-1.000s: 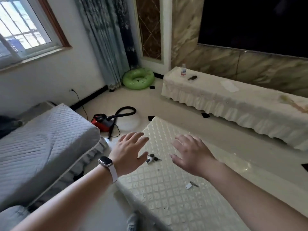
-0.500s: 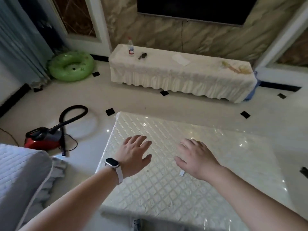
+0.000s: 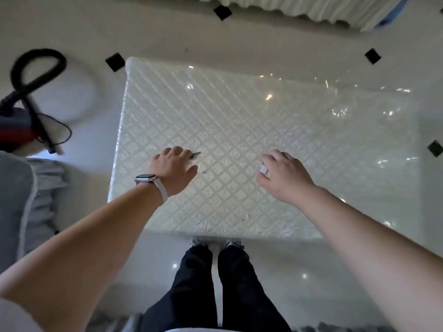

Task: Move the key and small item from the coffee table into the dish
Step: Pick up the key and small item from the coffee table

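I look straight down on the white quilted coffee table [image 3: 239, 111]. My left hand [image 3: 171, 170], with a watch on the wrist, rests on the table's left part. Its fingers are curled over the key [image 3: 196, 154], and only the key's dark tip sticks out past the fingertips. My right hand [image 3: 284, 177] hovers over the table's middle and pinches the small white item [image 3: 263, 169] between thumb and forefinger. No dish is in view.
A red vacuum cleaner [image 3: 14, 135] with a black hose lies on the floor to the left. A grey quilted sofa [image 3: 14, 200] fills the lower left. A skirted white TV bench [image 3: 311, 10] runs along the top. My legs [image 3: 215, 283] stand at the table's near edge.
The view has tilted down onto the table. My left hand has curled over the key, and my right hand has picked up the small white item from the table.
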Tool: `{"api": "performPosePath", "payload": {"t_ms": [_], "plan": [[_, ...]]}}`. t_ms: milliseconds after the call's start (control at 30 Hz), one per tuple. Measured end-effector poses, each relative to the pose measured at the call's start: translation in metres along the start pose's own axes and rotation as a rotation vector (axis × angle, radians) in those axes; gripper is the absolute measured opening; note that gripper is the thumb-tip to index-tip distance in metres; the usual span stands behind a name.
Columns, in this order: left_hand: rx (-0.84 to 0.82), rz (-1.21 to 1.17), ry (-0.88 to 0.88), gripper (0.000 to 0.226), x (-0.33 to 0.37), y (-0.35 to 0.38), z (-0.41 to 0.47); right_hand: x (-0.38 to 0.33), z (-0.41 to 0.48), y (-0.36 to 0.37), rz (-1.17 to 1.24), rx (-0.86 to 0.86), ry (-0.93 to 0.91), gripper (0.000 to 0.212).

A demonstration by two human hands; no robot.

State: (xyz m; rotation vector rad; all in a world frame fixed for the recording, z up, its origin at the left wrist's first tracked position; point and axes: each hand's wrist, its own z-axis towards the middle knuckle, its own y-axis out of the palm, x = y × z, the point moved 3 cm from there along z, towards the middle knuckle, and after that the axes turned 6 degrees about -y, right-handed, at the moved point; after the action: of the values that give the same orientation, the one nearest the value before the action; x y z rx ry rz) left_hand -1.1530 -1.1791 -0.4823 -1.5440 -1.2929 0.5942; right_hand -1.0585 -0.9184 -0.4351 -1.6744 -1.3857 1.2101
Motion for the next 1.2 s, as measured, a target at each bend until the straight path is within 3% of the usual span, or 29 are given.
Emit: {"api": "performPosePath", "payload": {"t_ms": [267, 467, 667, 867, 1200], "plan": [[-0.096, 0.048, -0.044, 0.053, -0.023, 0.128, 0.056, 0.075, 0.042, 0.137, 0.110, -0.004, 0.201, 0.044], [0.029, -0.009, -0.151, 0.059, -0.048, 0.180, 0.075, 0.121, 0.065, 0.189, 0.180, 0.044, 0.325, 0.043], [0.092, -0.037, -0.256, 0.060, -0.065, 0.196, 0.096, 0.145, 0.085, 0.223, 0.153, 0.068, 0.366, 0.050], [0.141, -0.018, -0.217, 0.051, -0.068, 0.202, 0.101, 0.155, 0.085, 0.236, 0.139, 0.158, 0.319, 0.045], [0.113, -0.144, -0.298, 0.031, -0.062, 0.211, 0.100, 0.152, 0.082, 0.249, 0.228, 0.130, 0.308, 0.021]]}}
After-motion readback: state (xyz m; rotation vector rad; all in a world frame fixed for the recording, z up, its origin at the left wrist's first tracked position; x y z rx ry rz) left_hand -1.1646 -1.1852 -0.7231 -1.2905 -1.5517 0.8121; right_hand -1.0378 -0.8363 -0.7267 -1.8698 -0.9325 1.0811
